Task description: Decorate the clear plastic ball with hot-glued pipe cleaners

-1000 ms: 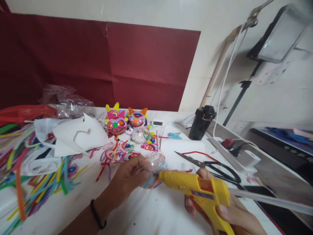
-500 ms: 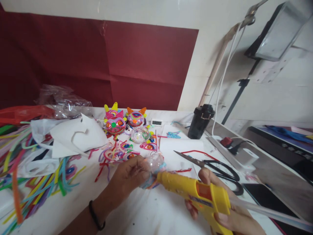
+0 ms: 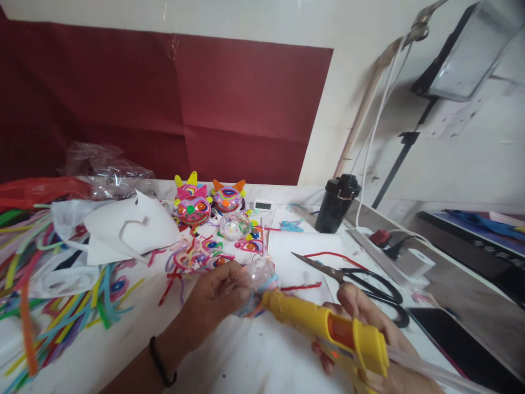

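Observation:
My left hand [image 3: 223, 293] pinches the side of a clear plastic ball [image 3: 261, 271] whose lower part is wrapped in blue and pink pipe cleaners. My right hand [image 3: 369, 317] is closed round a yellow hot glue gun [image 3: 315, 317], with a long translucent glue stick [image 3: 435, 369] coming out of its back. The gun's nozzle meets the ball's lower right side, close to my left fingertips; whether it touches cannot be made out. Beyond my hands lie a second clear ball [image 3: 235, 226] and finished animal-face ornaments [image 3: 194, 208] with bright ears.
Loose pipe cleaners [image 3: 74, 317] and cut white paper [image 3: 129, 227] cover the left side. Black-handled scissors [image 3: 348, 276], a phone [image 3: 455, 345], a power strip [image 3: 394, 251] and a black bottle [image 3: 337, 203] stand or lie to the right. A small digital clock [image 3: 262, 206] is at the back.
The glue gun has tilted and shifted slightly in my right hand, its nozzle still at the ball. My left hand and the ball have barely moved.

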Available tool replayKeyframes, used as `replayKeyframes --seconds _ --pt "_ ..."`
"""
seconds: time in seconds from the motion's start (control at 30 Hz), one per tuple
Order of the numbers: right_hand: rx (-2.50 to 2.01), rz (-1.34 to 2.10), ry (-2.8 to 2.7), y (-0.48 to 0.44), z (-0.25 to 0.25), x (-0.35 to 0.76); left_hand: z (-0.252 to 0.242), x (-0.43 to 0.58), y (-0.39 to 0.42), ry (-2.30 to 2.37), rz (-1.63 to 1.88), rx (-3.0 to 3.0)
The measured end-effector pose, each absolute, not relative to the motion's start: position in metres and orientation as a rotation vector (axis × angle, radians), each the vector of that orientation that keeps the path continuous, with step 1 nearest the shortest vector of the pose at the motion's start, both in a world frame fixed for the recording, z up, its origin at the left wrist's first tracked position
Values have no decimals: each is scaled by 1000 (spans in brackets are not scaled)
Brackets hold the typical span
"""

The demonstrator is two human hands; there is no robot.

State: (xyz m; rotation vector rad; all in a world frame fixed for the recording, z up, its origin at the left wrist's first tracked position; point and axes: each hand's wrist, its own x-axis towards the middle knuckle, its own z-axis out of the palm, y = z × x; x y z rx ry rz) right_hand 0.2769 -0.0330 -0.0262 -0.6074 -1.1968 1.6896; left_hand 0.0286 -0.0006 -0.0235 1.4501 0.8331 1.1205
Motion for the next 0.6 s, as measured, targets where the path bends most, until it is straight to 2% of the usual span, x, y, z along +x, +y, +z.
replayKeyframes --seconds 0.17,0.6 --pt "-357 1642 -1108 -29 -38 271 -26 29 0 846 1125 1459" --pt "-545 1685 -1213 -30 -33 285 -24 31 0 895 1154 1484"
